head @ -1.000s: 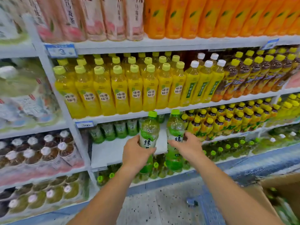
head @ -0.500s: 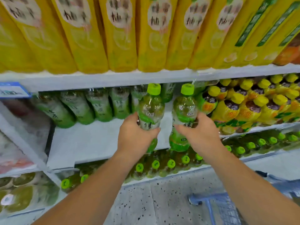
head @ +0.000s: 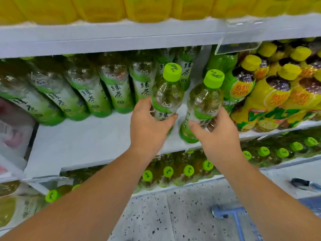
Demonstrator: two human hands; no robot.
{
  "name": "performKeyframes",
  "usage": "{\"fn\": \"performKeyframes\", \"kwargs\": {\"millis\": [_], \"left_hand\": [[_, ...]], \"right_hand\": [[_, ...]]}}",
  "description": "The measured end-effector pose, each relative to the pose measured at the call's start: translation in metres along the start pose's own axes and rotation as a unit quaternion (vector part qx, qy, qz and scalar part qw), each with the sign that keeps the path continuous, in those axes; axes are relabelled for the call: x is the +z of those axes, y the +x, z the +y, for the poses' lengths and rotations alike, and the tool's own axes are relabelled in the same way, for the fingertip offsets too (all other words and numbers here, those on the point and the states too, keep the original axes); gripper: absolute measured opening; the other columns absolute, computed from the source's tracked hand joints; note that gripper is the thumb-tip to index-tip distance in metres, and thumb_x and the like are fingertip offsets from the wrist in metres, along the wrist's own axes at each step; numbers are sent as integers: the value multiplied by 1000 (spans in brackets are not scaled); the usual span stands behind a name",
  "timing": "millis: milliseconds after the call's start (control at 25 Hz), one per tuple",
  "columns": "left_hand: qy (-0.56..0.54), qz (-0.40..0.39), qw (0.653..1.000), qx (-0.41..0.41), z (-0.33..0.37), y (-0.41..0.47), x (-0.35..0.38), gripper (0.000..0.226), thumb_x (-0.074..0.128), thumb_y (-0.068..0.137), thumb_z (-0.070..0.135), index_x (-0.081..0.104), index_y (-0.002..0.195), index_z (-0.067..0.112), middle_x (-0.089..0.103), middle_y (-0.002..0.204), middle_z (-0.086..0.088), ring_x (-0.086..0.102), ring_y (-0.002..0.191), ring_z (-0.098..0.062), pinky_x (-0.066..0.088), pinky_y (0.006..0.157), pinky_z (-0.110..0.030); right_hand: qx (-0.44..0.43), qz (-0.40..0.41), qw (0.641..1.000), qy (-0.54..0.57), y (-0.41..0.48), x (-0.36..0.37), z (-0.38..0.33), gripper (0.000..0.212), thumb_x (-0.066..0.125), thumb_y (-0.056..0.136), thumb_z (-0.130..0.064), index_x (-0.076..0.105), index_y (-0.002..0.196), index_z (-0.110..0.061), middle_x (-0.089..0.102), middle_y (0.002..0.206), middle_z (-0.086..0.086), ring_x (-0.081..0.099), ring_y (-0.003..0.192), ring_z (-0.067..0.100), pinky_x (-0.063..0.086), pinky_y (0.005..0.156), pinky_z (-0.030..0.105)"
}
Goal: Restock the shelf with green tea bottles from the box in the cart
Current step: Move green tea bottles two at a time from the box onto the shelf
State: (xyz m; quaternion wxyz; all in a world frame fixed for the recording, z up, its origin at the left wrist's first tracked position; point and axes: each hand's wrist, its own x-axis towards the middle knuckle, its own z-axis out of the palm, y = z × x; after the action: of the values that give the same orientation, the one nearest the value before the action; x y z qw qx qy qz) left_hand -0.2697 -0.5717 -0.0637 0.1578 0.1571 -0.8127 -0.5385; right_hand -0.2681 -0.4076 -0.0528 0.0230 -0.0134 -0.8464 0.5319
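My left hand [head: 149, 127] grips a green tea bottle [head: 167, 94] with a lime cap around its label. My right hand [head: 215, 136] grips a second green tea bottle [head: 204, 103] just to the right. Both bottles stand upright over the front of the white shelf [head: 86, 145], the right one with its base at shelf level. Behind them, a row of several green tea bottles [head: 90, 91] lines the back of the same shelf. The box is out of view.
Yellow-labelled bottles [head: 271, 98] crowd the shelf to the right of the held bottles. The shelf board above [head: 121, 37] carries yellow bottles and a clear price-tag holder [head: 239, 39]. More green-capped bottles [head: 187, 171] fill the shelf below. A blue cart corner [head: 232, 216] shows at bottom right.
The view has closed in on the shelf. Both hands have carried their bottles forward and lower, over the shelf's front part.
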Motion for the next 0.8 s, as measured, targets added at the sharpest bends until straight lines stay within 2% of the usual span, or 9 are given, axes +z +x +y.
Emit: {"fn": "performKeyframes", "kwargs": {"millis": [120,240,320,400,560,640,720,800], "left_hand": [[-16,10,1000,1,-4,0,6,44,89,71,31,61,105,33,63,109,8,60,98,-4,45,79,-15],[-14,-37,999,-11,-15,-3,4,58,89,69,34,59,119,36,61,118,10,58,106,-1,48,86,-17],[9,-74,997,-30,-28,-11,0,65,88,73,29,58,130,35,57,119,12,56,105,8,48,85,-11],[17,-67,997,-41,-40,-18,-1,60,84,79,20,61,134,29,54,116,14,54,102,13,48,79,-4],[21,-35,997,-65,-42,-10,6,46,86,78,22,70,121,26,59,110,13,58,97,6,39,70,6],[8,-27,997,-78,-39,-3,10,38,89,74,25,69,104,35,62,97,21,58,91,11,38,69,6],[-11,-22,996,-85,-37,1,15,40,91,71,22,61,88,43,63,87,25,59,84,14,40,67,5],[-16,-14,996,-84,-38,6,21,33,90,71,22,67,87,39,67,88,20,63,82,9,42,67,2]], "right_hand": [[21,-7,999,-25,-8,5,15,36,77,84,-24,58,113,-33,65,101,-24,59,96,-11,45,79,5],[24,13,999,-39,-18,14,30,36,75,87,-23,60,118,-34,67,111,-22,60,107,-3,49,100,25],[12,25,999,-47,-18,18,35,37,73,88,-25,60,121,-35,68,114,-20,61,111,3,49,103,31],[5,31,998,-58,-13,24,37,37,70,90,-27,59,125,-33,68,115,-18,61,112,6,49,101,31],[0,59,997,-58,7,40,39,32,67,93,-22,60,123,-25,69,109,-15,61,103,5,52,92,27],[2,79,995,-56,17,49,39,32,65,94,-20,58,126,-23,69,111,-12,60,105,7,51,92,28],[4,101,993,-54,23,55,39,32,64,95,-18,58,126,-22,68,113,-10,60,107,9,51,92,28],[2,117,992,-49,31,59,40,31,62,95,-17,58,126,-20,67,114,-7,60,107,12,52,94,32]]}}
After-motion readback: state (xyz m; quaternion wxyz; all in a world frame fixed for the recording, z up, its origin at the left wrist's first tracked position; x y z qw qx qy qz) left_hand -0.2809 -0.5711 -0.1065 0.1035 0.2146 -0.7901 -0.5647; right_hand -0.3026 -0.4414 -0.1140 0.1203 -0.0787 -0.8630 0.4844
